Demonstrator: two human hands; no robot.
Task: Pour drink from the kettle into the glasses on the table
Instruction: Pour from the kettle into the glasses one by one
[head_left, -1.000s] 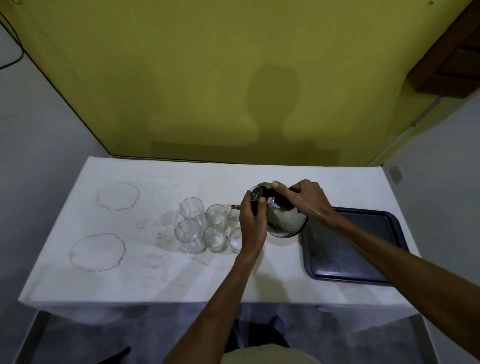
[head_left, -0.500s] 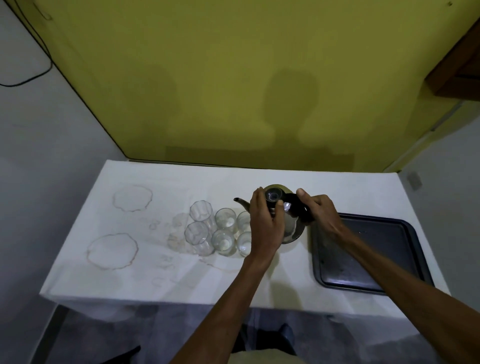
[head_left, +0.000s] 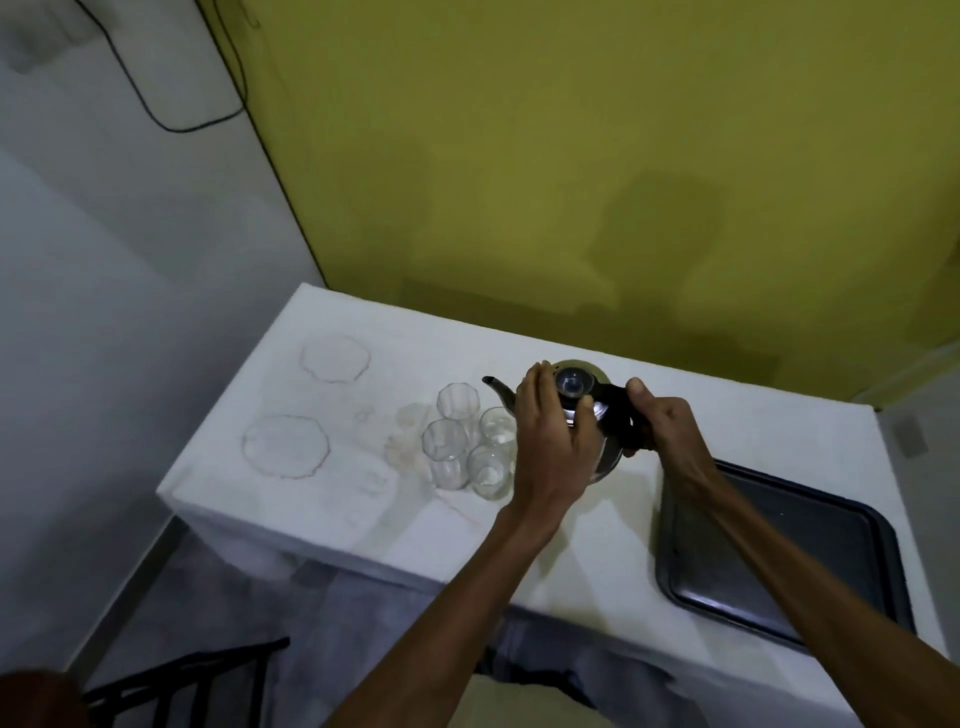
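A steel kettle (head_left: 607, 448) with a black handle and black lid knob stands upright on the white table (head_left: 582, 545), its spout pointing left over the glasses. My right hand (head_left: 665, 431) grips the black handle. My left hand (head_left: 550, 441) lies flat against the kettle's left side and lid. Several clear glasses (head_left: 457, 408) stand clustered just left of the kettle; my left hand hides some of them. Two small ones hold a little liquid.
A dark rectangular tray (head_left: 852, 545) lies at the table's right end. Ring stains (head_left: 284, 446) mark the cloth on the left. A yellow wall runs behind the table. A black chair frame (head_left: 176, 686) stands at the lower left.
The kettle went from tilted toward the glasses to upright. My left hand stayed on its side and lid. The camera swung, so the table now sits further right and lower.
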